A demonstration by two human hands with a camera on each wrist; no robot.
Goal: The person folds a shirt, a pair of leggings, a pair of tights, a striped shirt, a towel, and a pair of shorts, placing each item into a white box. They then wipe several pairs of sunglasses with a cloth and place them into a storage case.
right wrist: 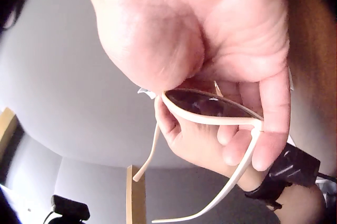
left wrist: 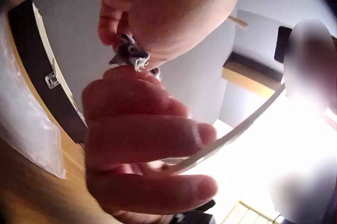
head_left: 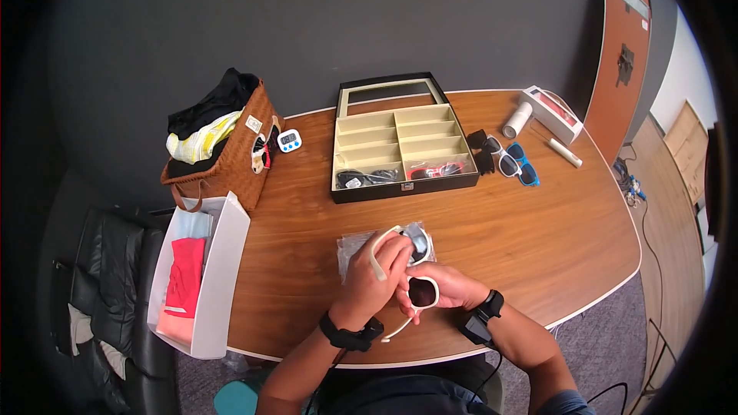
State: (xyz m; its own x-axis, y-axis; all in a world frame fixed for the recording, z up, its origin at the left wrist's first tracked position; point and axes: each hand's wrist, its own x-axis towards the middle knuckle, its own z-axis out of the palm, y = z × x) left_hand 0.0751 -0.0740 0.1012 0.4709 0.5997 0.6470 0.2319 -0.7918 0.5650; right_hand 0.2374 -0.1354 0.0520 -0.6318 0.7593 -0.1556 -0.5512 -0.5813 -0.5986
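Note:
Both hands meet above the near middle of the table around a pair of white-framed sunglasses (head_left: 422, 293). My right hand (head_left: 452, 286) grips the frame, its fingers curled round it beside the near dark lens (right wrist: 205, 103). At the far lens, my left hand (head_left: 377, 270) pinches a grey cloth (left wrist: 131, 55), bunched between the fingers. One white temple arm (head_left: 379, 253) sticks up past the left hand; the other (right wrist: 231, 187) hangs open toward the table edge. The far lens is mostly hidden by cloth and fingers. A clear plastic bag (head_left: 347, 250) lies beneath the hands.
Beyond the hands stands an open display case (head_left: 369, 194) with bagged sunglasses in its front compartments. Several sunglasses (head_left: 509, 165), a white cylinder (head_left: 516, 120) and a white box (head_left: 565, 127) lie right. A wicker basket (head_left: 223, 177), timer (head_left: 290, 141) and white bin (head_left: 237, 242) stand left.

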